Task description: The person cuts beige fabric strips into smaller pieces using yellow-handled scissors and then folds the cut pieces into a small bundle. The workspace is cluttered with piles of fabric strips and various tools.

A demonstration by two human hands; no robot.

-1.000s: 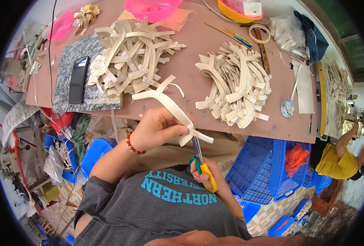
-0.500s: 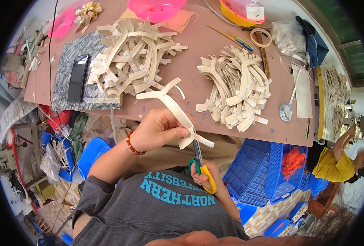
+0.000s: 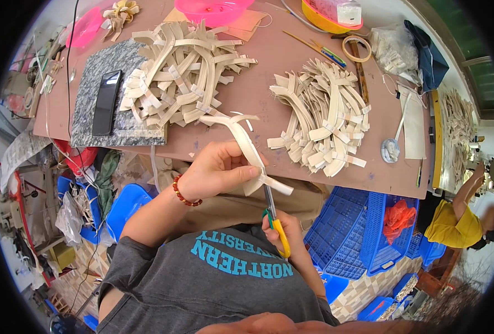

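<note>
My left hand pinches a cream fabric strip between thumb and fingers. This strip forks at its upper end and again at its lower end, below my thumb. A pair of scissors with yellow and green handles is gripped in my right hand. The blades point up at the strip's lower fork, and their tips are hidden behind the fabric. Past my hands, a loose pile of similar strips lies at the left, and a neater stack of strips at the right.
On the brown table are a black phone on a granite slab, a tape roll and a pink basin. Blue crates stand right of my legs. Another person sits at the far right.
The strip's upper fork has swung to the right and turned slightly. The scissor handles have come closer together in my right hand. My left hand keeps its pinch.
</note>
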